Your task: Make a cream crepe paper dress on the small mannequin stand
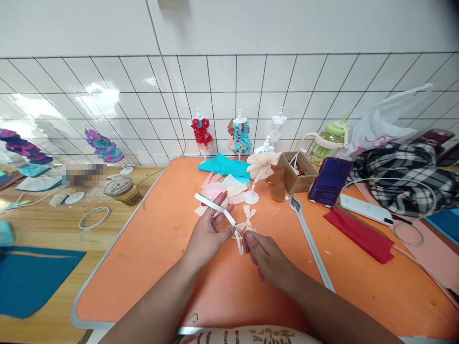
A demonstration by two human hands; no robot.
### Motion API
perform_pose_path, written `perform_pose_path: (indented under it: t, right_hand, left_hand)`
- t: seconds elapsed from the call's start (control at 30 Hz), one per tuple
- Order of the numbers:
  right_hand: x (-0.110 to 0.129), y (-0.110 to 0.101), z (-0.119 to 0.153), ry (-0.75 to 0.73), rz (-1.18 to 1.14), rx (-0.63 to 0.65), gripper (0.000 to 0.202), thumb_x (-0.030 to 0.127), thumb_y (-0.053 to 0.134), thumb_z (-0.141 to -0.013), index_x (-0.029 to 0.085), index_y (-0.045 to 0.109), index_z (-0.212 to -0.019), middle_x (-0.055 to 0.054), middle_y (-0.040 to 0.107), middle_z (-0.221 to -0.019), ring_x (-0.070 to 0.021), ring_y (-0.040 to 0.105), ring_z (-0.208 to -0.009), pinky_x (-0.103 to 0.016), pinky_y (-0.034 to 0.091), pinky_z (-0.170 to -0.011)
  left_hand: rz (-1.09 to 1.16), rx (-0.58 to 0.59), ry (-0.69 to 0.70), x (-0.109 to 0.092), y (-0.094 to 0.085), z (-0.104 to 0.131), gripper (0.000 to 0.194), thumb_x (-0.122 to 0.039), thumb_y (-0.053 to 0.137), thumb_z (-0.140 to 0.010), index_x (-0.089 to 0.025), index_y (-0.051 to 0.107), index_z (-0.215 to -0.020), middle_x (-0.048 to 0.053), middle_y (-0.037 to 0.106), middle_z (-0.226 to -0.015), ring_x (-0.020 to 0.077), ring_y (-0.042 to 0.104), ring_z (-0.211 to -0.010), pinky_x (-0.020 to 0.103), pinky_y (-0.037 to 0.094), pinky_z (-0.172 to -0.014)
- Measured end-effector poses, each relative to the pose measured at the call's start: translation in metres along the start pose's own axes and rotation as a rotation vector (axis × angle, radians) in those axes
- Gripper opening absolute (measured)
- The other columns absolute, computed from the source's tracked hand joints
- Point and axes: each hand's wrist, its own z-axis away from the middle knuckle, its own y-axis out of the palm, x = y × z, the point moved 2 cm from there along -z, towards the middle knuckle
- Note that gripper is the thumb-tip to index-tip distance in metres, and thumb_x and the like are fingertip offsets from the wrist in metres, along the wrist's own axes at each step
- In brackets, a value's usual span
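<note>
My left hand (208,236) is pinched on a white strip (215,205), whose free end rises to the upper left across the fingers. Close on its right, my right hand (263,253) has its fingertips closed on a thin item at the strip's lower part; what it is stays too small to tell. A narrow pale loop hangs between the hands. Just beyond them lies a cream fabric bow (248,217). Behind the left hand, a pink round dish (214,190) sits among cream fabric scraps (233,187).
Small dressed mannequins (241,136) stand by the tiled wall. A cardboard box (297,174), a phone (330,181), a grey zipper (311,243) and red fabric (360,235) lie right on the orange table (143,267). A lidded cup (123,190) stands left.
</note>
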Motion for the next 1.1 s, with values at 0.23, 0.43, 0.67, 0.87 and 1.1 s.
perform_pose_path:
  t: [0.23, 0.43, 0.67, 0.87, 1.1]
  right_hand:
    - [0.006, -0.001, -0.002, -0.077, 0.097, -0.091, 0.043, 0.047, 0.021, -0.096, 0.02, 0.043, -0.07, 0.004, 0.039, -0.056, -0.0087, 0.039, -0.046, -0.02, 0.03, -0.042]
    - [0.01, -0.003, -0.001, -0.084, 0.182, -0.096, 0.042, 0.047, 0.022, -0.096, 0.021, 0.043, -0.07, 0.004, 0.037, -0.053, -0.0104, 0.038, -0.045, -0.022, 0.029, -0.044]
    - [0.014, -0.003, 0.0, -0.113, 0.255, -0.105, 0.039, 0.043, 0.021, -0.097, 0.021, 0.042, -0.073, 0.004, 0.039, -0.056, -0.0104, 0.037, -0.048, -0.022, 0.026, -0.047]
    - [0.013, -0.003, -0.002, -0.124, 0.299, -0.105, 0.039, 0.042, 0.021, -0.097, 0.02, 0.044, -0.074, 0.004, 0.041, -0.057, -0.0111, 0.039, -0.051, -0.022, 0.026, -0.049]
    - [0.014, -0.009, 0.0, -0.129, 0.254, -0.114, 0.04, 0.043, 0.024, -0.097, 0.021, 0.042, -0.07, 0.004, 0.041, -0.055, -0.011, 0.041, -0.05, -0.022, 0.027, -0.048]
  left_hand:
    - [0.024, 0.035, -0.03, 0.003, 0.0, 0.002, 0.076, -0.015, 0.068, -0.073, -0.039, 0.035, -0.137, 0.002, 0.021, -0.153, 0.0318, 0.034, -0.133, 0.025, 0.055, -0.073]
    - [0.056, 0.011, 0.005, 0.003, -0.004, 0.0, 0.074, -0.017, 0.067, -0.076, -0.041, 0.033, -0.137, 0.0, 0.019, -0.154, 0.0302, 0.038, -0.131, 0.032, 0.052, -0.087]
    - [0.051, 0.017, 0.014, 0.004, -0.003, 0.001, 0.077, -0.016, 0.065, -0.077, -0.041, 0.028, -0.14, 0.002, 0.02, -0.153, 0.0293, 0.037, -0.132, 0.029, 0.052, -0.085]
    - [0.057, 0.024, -0.001, 0.004, 0.001, 0.002, 0.077, -0.014, 0.065, -0.077, -0.04, 0.028, -0.14, 0.003, 0.019, -0.153, 0.0296, 0.037, -0.132, 0.028, 0.052, -0.083]
    - [0.074, -0.015, 0.035, -0.002, 0.0, 0.002, 0.073, -0.017, 0.068, -0.075, -0.039, 0.035, -0.136, 0.002, 0.019, -0.154, 0.0306, 0.038, -0.131, 0.031, 0.053, -0.085]
